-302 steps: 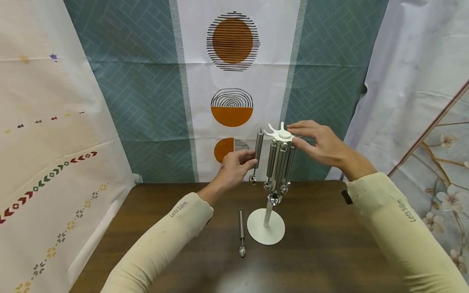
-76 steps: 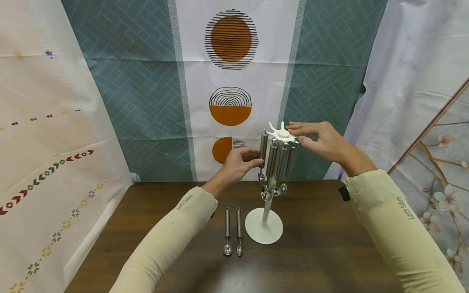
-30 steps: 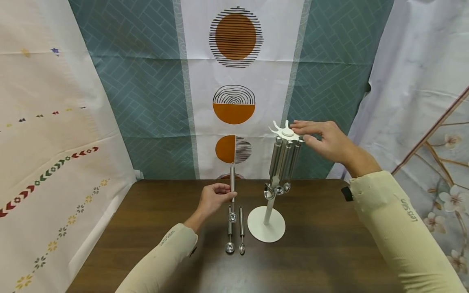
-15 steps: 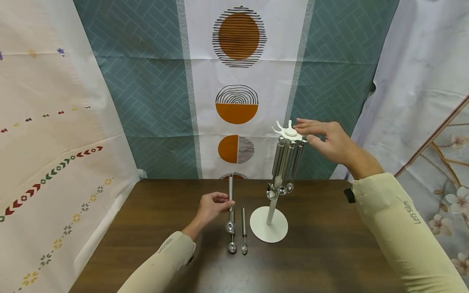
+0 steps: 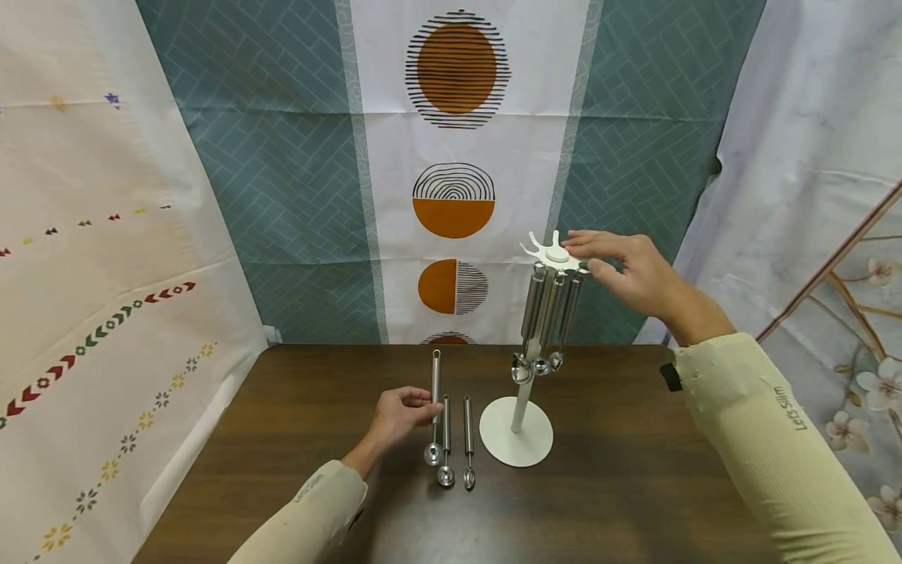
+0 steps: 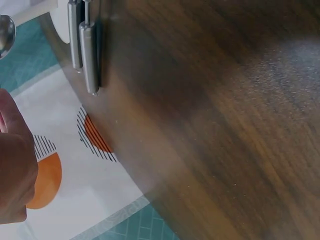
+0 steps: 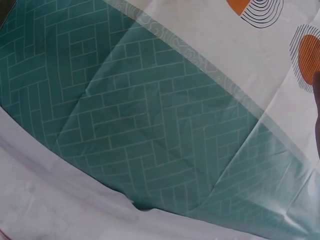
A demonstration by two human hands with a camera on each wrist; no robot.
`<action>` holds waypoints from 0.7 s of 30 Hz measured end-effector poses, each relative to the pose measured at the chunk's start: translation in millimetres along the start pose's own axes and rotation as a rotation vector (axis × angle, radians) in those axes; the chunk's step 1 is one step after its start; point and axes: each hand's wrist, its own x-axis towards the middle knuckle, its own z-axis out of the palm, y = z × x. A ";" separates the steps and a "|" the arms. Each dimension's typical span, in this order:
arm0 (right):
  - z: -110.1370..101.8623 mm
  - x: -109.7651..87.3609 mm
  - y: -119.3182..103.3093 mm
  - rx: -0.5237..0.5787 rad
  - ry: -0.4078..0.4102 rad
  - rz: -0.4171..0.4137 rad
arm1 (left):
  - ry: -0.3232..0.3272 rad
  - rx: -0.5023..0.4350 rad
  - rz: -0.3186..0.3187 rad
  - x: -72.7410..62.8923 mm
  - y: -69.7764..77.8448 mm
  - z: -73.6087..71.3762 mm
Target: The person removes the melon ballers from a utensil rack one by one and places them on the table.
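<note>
My left hand (image 5: pixel 396 419) pinches the handle of a small steel scoop (image 5: pixel 434 384) with a round bowl, held low; whether it touches the table I cannot tell. Just right of it lie two more scoops, one round-bowled (image 5: pixel 445 476) and one oval-bowled (image 5: pixel 469 478), side by side. A white hook stand (image 5: pixel 517 450) rises further right, with several steel scoops (image 5: pixel 539 313) hanging from its arms. At the stand's top rest the fairly straight fingers of my right hand (image 5: pixel 627 270), thumb apart below. The left wrist view shows part of the left hand (image 6: pixel 17 170) and the held scoop's bowl (image 6: pixel 6 36).
Everything stands on a dark brown wooden table (image 5: pixel 620 486). Behind it hangs a patterned cloth (image 5: pixel 296 196), with pale cloths on both sides. Only a sliver of a finger (image 7: pixel 317 105) shows at the edge of the right wrist view.
My left hand took one scoop off the stand and carried it down and left beside the scoops on the table. Earlier, another scoop was laid down. The right hand stayed at the stand's top.
</note>
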 end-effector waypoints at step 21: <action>-1.2 0.8 -2.9 -0.034 -0.012 0.068 | 0.037 0.068 -0.081 -3.2 -34.1 -4.7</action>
